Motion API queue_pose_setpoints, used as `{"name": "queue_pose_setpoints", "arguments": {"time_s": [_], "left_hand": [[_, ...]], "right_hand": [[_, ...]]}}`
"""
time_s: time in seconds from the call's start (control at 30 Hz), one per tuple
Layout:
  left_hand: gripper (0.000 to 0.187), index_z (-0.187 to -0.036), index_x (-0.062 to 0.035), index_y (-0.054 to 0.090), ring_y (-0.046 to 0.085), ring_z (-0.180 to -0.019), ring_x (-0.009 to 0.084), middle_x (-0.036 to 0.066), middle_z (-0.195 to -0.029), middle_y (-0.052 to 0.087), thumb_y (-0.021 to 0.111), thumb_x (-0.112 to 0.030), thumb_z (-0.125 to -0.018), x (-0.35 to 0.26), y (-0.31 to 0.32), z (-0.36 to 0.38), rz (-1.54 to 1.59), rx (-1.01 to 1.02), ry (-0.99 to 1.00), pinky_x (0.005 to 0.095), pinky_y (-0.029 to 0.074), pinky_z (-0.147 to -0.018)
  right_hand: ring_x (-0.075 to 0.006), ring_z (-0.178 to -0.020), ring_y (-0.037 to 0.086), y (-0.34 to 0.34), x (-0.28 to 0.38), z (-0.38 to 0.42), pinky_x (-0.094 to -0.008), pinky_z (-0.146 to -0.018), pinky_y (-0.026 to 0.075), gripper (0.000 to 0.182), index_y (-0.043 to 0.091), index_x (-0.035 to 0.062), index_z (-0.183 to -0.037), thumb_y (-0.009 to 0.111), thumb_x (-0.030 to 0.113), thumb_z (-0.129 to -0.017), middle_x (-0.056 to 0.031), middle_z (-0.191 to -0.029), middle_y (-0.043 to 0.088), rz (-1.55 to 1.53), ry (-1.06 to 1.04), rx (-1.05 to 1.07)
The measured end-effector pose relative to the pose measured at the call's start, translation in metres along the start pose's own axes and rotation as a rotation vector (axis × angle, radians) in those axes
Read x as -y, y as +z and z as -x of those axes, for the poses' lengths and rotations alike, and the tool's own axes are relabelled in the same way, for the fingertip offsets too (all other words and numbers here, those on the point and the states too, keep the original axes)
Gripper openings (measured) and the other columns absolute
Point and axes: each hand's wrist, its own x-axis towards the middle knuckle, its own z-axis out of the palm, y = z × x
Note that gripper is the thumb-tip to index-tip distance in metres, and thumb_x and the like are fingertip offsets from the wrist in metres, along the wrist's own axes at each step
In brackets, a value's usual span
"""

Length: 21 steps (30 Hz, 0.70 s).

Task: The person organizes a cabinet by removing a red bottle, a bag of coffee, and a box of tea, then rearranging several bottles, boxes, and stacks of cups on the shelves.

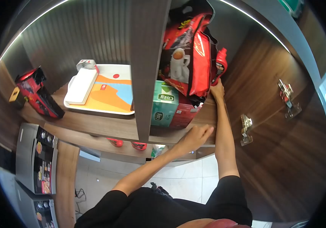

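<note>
My right hand (217, 91) reaches deep into the right compartment and is closed around the lower part of a red bottle (220, 62). The bottle stands upright beside a large red and black coffee bag (193, 60) with a cup pictured on it. That bag rests on a green Cozy tea box (164, 104) and a dark red box (184, 114). In front of the shelf edge, my left hand (196, 138) hovers with its fingers curled in. I see nothing in it, and it is apart from the boxes.
A dark upright divider (146, 76) separates the compartments. On the left stand a tray (113, 111) bearing a white box (81, 86), and a red-black bag (41, 93). An open cabinet door with metal hinges (246, 129) is at right. Red-capped items (139, 146) sit below.
</note>
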Motion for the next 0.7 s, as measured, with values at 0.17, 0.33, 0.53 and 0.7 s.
{"name": "queue_pose_setpoints", "arguments": {"time_s": [0.17, 0.33, 0.53, 0.7], "left_hand": [[0.039, -0.075, -0.001, 0.056, 0.059, -0.049, 0.0121, 0.008, -0.054, 0.06, 0.055, -0.029, -0.102, 0.008, -0.002, -0.001, -0.003, 0.016, -0.038, 0.032, 0.045, -0.049], [0.031, -0.081, -0.0062, 0.056, 0.059, -0.05, 0.0073, 0.003, -0.06, 0.063, 0.061, -0.031, -0.1, 0.026, -0.001, -0.004, 0.194, 0.031, -0.118, 0.0253, 0.045, -0.044], [0.029, -0.085, -0.0043, 0.056, 0.054, -0.049, 0.0063, 0.005, -0.067, 0.065, 0.064, -0.028, -0.099, 0.013, -0.001, 0.001, 0.198, 0.072, -0.201, 0.0227, 0.039, -0.044], [0.026, -0.086, -0.0039, 0.056, 0.06, -0.059, 0.0054, 0.004, -0.069, 0.066, 0.069, -0.024, -0.096, 0.025, 0.001, 0.007, 0.135, 0.057, -0.083, 0.0234, 0.045, -0.049]], "right_hand": [[-0.0349, -0.102, 0.067, 0.016, -0.015, 0.002, -0.048, -0.087, 0.051, 0.07, 0.064, 0.0143, -0.115, 0.09, 0.045, -0.058, -0.0115, -0.102, 0.071, -0.004, -0.218, -0.193], [-0.0263, -0.075, 0.069, -0.012, -0.013, 0.066, -0.0428, -0.07, 0.054, 0.058, 0.071, 0.0102, -0.099, 0.092, 0.045, -0.058, -0.0099, -0.077, 0.071, -0.071, -0.11, -0.216], [-0.0278, -0.082, 0.068, -0.028, -0.044, 0.119, -0.0422, -0.076, 0.053, 0.039, 0.072, 0.0112, -0.096, 0.084, 0.04, -0.073, -0.0084, -0.083, 0.069, -0.089, -0.265, -0.111], [-0.0268, -0.1, 0.062, -0.024, -0.032, 0.116, -0.0437, -0.087, 0.047, 0.043, 0.068, 0.0125, -0.107, 0.078, 0.043, -0.079, -0.0062, -0.096, 0.064, 0.091, -0.265, -0.019]]}}
